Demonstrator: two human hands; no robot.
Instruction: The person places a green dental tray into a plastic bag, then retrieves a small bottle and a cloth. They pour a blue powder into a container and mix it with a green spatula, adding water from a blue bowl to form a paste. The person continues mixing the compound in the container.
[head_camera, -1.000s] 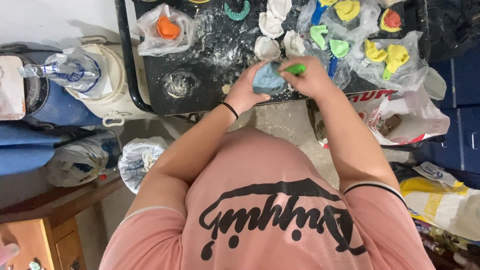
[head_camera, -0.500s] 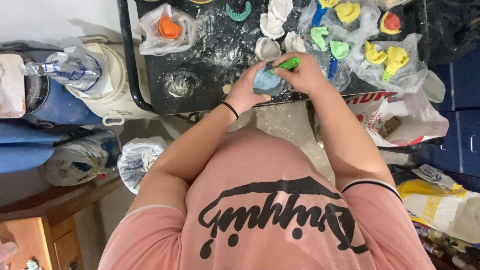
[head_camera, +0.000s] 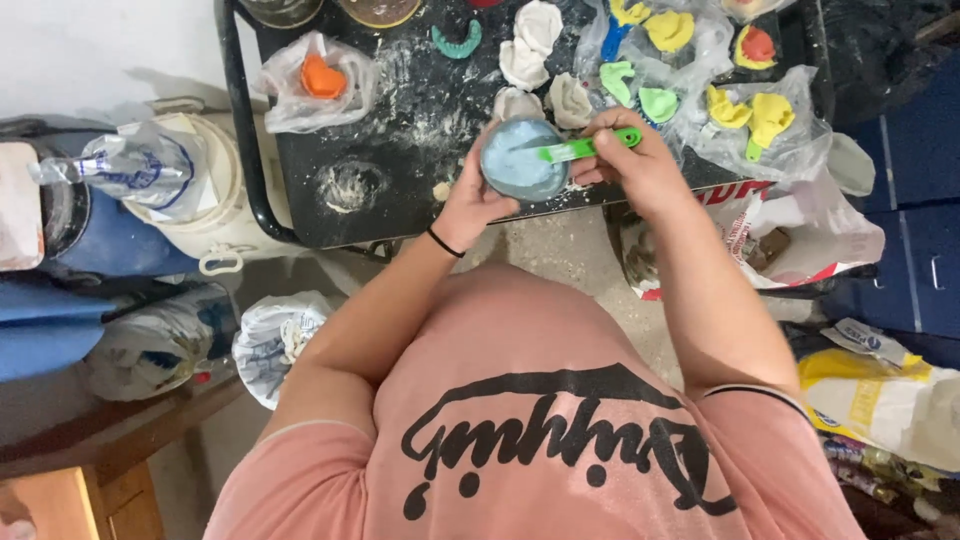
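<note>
Head view: the left hand (head_camera: 470, 205) has its grip closed around a small blue mixing bowl (head_camera: 523, 160) at the near edge of the black worktop (head_camera: 400, 120); the right hand (head_camera: 640, 165) pinches a green spatula (head_camera: 580, 148) dipped in pale paste, which looks smooth, mixing apparently well along, nothing poured out yet.

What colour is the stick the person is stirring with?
Bright green. The spatula in the right hand shows best in the head view, over the blue bowl.

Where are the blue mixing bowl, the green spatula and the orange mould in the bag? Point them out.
blue mixing bowl (head_camera: 520, 165), head view, on the pale mix inside.
green spatula (head_camera: 572, 149), head view, on the handle's middle.
orange mould (head_camera: 322, 78), head view, on its centre, inside the clear bag.
</note>
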